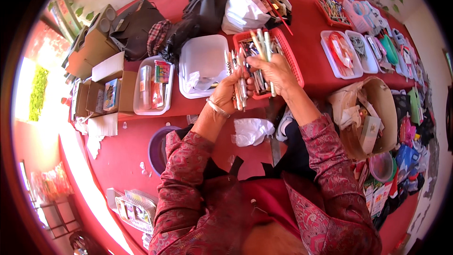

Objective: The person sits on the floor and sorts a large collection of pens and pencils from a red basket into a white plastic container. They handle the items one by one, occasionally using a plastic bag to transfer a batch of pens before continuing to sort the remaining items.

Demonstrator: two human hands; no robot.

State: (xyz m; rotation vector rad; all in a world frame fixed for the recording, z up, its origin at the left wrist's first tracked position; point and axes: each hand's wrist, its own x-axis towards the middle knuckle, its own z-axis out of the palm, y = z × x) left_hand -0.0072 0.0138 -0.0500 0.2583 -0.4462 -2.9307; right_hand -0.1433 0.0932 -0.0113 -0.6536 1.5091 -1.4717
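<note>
My left hand (224, 95) is closed round a bunch of pens (239, 61) standing nearly upright, some patterned. In my right hand (278, 74) are a few pale pens (259, 42), gripped with the thumb across them. Both hands are close together over the near left part of a red plastic basket (295, 63), which holds many more pens and pencils. Left of the basket, a white plastic tub (203, 49) has crumpled clear plastic in it. My fingertips are partly hidden behind the pens.
A clear tub (154, 106) with small packs and an open cardboard box (126, 92) stand to the left. White bags (243, 9) and black bags (205, 7) are behind. At right are trays of small goods (332, 68) and a large brown basket (387, 118). A purple basin (155, 153) sits below.
</note>
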